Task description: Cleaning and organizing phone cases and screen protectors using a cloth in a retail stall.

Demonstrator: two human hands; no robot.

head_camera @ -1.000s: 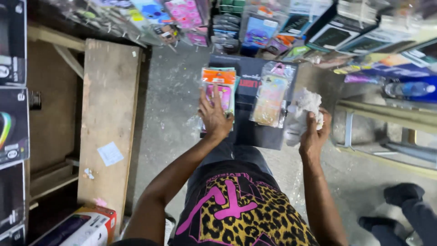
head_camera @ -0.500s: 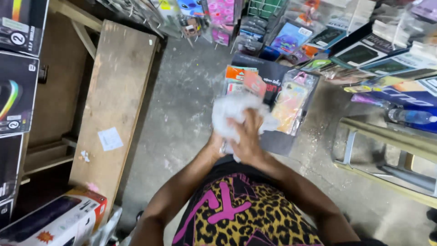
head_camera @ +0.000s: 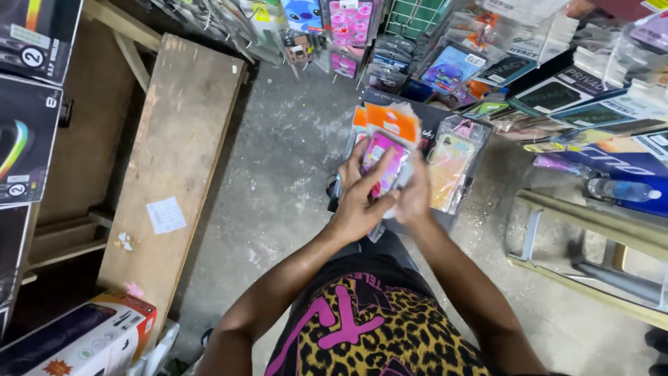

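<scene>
My left hand (head_camera: pixel 360 198) and my right hand (head_camera: pixel 414 195) are together in front of me, both closed around a clear packet with a pink phone case (head_camera: pixel 385 163) and an orange header card. A white cloth seems tucked under my right hand, mostly hidden. Just beyond the hands lies a dark box (head_camera: pixel 426 118) carrying more packets: an orange-topped stack (head_camera: pixel 362 122) on the left and a yellowish case packet (head_camera: pixel 449 170) on the right. My leopard-print shorts (head_camera: pixel 376 334) fill the bottom of the view.
A wooden bench (head_camera: pixel 174 160) with a white paper label runs along the left. Boxed goods (head_camera: pixel 28 104) stack at far left and bottom left. Hanging packets (head_camera: pixel 348 28) line the back. At right is a metal-framed shelf (head_camera: pixel 591 230) with a water bottle (head_camera: pixel 623 189). Concrete floor (head_camera: pixel 278 181).
A second ago my hands were apart, the right holding a white cloth. They came together over the cloth, and now both grip the pink case packet.
</scene>
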